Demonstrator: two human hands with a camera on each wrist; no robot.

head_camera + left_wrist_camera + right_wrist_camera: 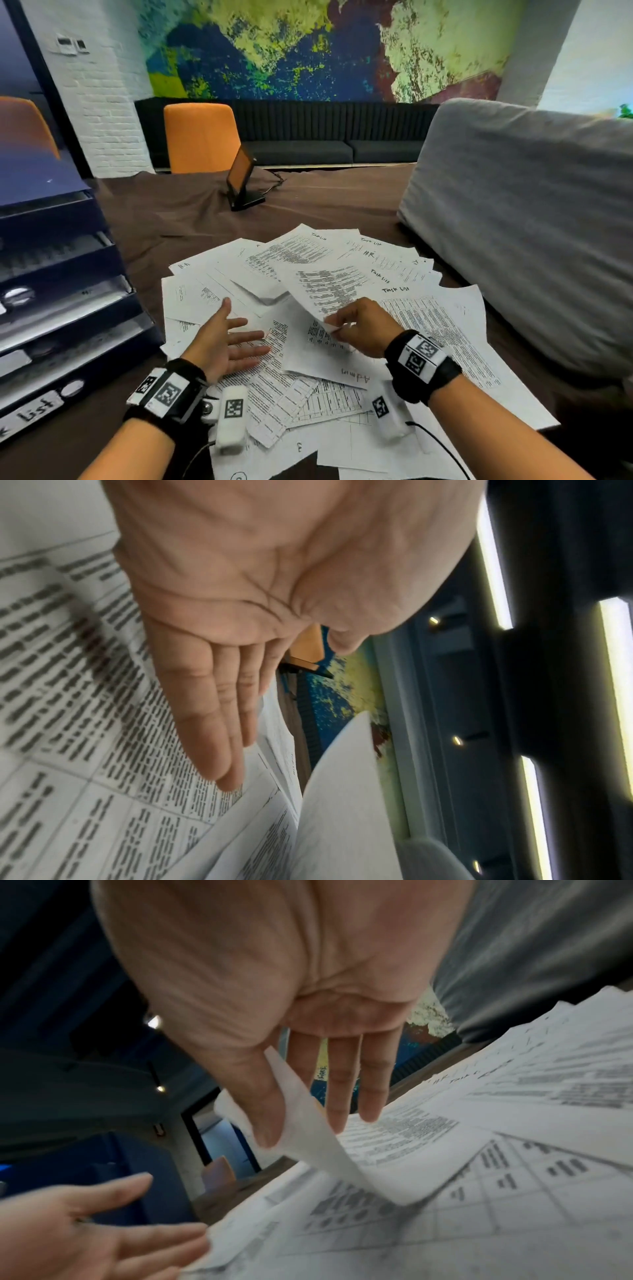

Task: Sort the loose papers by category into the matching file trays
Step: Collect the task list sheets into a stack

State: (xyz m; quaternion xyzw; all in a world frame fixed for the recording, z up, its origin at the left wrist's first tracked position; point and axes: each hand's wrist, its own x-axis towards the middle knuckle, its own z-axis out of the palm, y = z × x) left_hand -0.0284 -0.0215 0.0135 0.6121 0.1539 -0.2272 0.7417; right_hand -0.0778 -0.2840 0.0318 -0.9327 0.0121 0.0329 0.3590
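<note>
Head view: a person's right hand (359,325) pinches the near corner of one printed sheet (329,284) and peels it up from a heap of loose papers (445,329) fanned across the brown-covered bench (171,219), while the left hand (226,342) hovers palm-up, fingers straight and spread, holding nothing, just above the pile. The right wrist view shows the corner caught between thumb (263,1110) and forefinger, the paper curling sharply below the grip. A stack of dark blue file trays (68,308) stands at the left edge of the bench, its lowest label (30,416) partly legible as "list" (headings such as "Task List", "HR" and "Admin" are handwritten on several sheets). The hold looks slight: a quick pull could tear or crease the corner, or drag neighbouring sheets off the heap. With the sheet's own heading not readable here, it could also land in the wrong tray. The free hand may need to steady the pile.
</note>
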